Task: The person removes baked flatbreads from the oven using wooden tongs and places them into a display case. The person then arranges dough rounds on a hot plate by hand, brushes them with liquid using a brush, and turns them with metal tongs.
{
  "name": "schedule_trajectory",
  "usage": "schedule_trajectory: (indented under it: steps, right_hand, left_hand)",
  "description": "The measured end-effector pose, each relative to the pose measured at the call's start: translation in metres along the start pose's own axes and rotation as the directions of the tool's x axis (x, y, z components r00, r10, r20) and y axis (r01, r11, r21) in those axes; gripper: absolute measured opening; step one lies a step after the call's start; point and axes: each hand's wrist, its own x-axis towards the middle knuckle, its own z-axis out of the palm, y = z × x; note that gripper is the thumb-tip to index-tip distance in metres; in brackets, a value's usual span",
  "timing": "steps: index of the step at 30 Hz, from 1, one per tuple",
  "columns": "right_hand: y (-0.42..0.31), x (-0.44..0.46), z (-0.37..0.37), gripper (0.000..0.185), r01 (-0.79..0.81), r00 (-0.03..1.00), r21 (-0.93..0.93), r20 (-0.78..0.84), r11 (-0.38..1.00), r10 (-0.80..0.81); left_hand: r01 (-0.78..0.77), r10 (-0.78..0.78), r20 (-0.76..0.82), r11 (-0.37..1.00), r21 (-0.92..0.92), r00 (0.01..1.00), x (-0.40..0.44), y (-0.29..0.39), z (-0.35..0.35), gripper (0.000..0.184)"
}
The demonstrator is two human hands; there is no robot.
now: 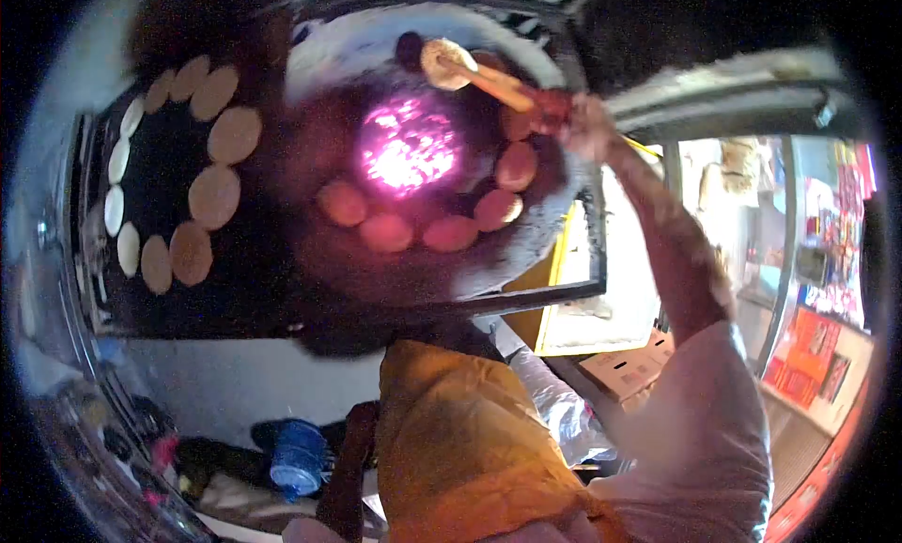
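Observation:
My right hand [589,130] is closed round the dark red handle end of tongs [503,85], stretched out over the far side of the round hearth [413,271]. At the tongs' tip is a pale, browned round flatbread [445,62]. Several more flatbreads [451,233] stand or lie in a curve around the glowing coals [409,153]; smoke or glare blurs some of them. My left hand [362,426] hangs low beside the orange apron [460,430], in shadow, its fingers not clear.
On the dark plate [169,195] at left, several round flatbreads [214,197] form a ring. A blue water jug [299,457] sits below. To the right are a cardboard box [625,364], a yellow-edged panel [554,271] and a glass-sided display [733,205].

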Motion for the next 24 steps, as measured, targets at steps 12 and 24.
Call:
schedule_trajectory:
  steps: [12,24]
  right_hand:
    - [0.185,-0.367,0.078,0.031,0.031,0.754,0.857,0.317,-0.514,0.575]
    - [0.422,-0.369,0.102,0.036,0.297,0.571,0.684,0.432,-0.666,0.698]
  left_hand:
    - [0.385,-0.393,0.098,0.919,0.089,0.914,0.050,0.110,0.048,0.040]
    - [0.216,-0.232,-0.014,0.882,0.418,0.973,-0.029,0.233,0.223,0.038]
